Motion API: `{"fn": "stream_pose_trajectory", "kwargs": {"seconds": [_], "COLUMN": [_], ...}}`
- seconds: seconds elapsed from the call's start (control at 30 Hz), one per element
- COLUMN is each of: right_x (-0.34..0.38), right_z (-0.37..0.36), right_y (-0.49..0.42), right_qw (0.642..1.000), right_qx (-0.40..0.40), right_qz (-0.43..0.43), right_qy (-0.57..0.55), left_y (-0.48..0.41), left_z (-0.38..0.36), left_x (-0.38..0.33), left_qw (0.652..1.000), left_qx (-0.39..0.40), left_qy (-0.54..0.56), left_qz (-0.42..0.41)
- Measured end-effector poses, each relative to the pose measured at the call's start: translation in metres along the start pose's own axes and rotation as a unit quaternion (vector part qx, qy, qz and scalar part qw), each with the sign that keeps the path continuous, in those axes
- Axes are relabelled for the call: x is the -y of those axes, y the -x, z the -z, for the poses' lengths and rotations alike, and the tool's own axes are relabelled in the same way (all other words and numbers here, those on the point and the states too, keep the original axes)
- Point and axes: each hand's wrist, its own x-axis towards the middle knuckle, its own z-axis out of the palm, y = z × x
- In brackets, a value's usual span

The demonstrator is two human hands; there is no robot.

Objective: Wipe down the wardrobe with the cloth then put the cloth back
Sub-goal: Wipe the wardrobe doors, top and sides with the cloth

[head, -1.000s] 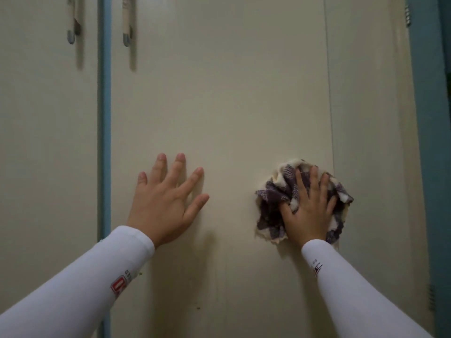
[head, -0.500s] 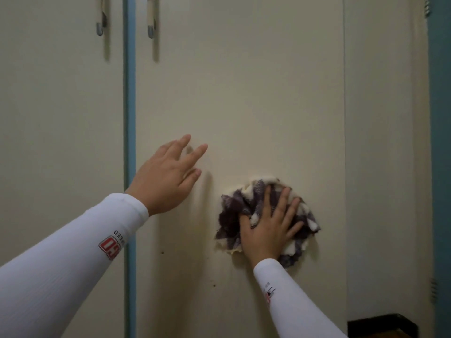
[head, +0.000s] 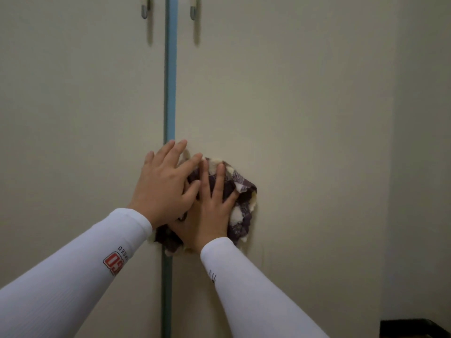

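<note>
A crumpled purple and cream checked cloth (head: 240, 201) lies flat against the cream wardrobe door (head: 280, 93), just right of the blue strip between the two doors. My right hand (head: 210, 211) presses the cloth onto the door with spread, straight fingers. My left hand (head: 163, 184) lies partly over my right hand and the cloth's left edge, fingers straight. The cloth's middle is hidden under both hands.
A blue vertical strip (head: 170, 81) divides the left door (head: 73, 118) from the right one. Two metal handles (head: 144, 8) hang at the top, one on each door. A pale wall (head: 422, 142) and a dark skirting (head: 415, 328) lie to the right.
My right hand has slid the cloth leftward across the door to the blue strip. My left hand left the door and came down over the right hand and cloth.
</note>
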Motion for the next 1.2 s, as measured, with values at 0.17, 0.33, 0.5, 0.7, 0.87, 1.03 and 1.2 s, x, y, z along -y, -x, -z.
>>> {"fn": "stream_pose_trajectory", "kwargs": {"seconds": [0.17, 0.33, 0.5, 0.7, 0.87, 1.03, 1.2], "right_x": [0.013, 0.008, -0.007, -0.043, -0.105, -0.187, -0.280], "right_z": [0.002, -0.011, -0.013, -0.014, -0.017, -0.003, 0.017], "right_y": [0.009, 0.055, 0.064, 0.073, 0.082, 0.085, 0.093], "right_qw": [0.997, 0.994, 0.988, 0.975, 0.955, 0.947, 0.961], "right_qx": [0.063, 0.070, 0.056, 0.023, -0.014, -0.021, -0.026], "right_qz": [0.042, 0.084, 0.141, 0.220, 0.295, 0.317, 0.264], "right_qy": [-0.012, 0.003, 0.023, 0.033, 0.007, 0.044, 0.083], "left_y": [0.016, 0.031, 0.045, 0.055, 0.061, 0.061, 0.064], "left_z": [-0.004, -0.017, -0.039, -0.056, -0.067, -0.079, -0.088], "left_x": [-0.005, -0.007, -0.019, -0.040, -0.048, -0.051, -0.048], "left_qw": [1.000, 1.000, 0.999, 0.997, 0.994, 0.992, 0.991], "left_qx": [0.001, 0.018, 0.008, 0.000, -0.004, 0.007, 0.006], "left_qy": [0.008, 0.004, -0.019, -0.028, -0.038, -0.051, -0.049], "left_qz": [0.006, 0.017, 0.031, 0.070, 0.104, 0.117, 0.124]}}
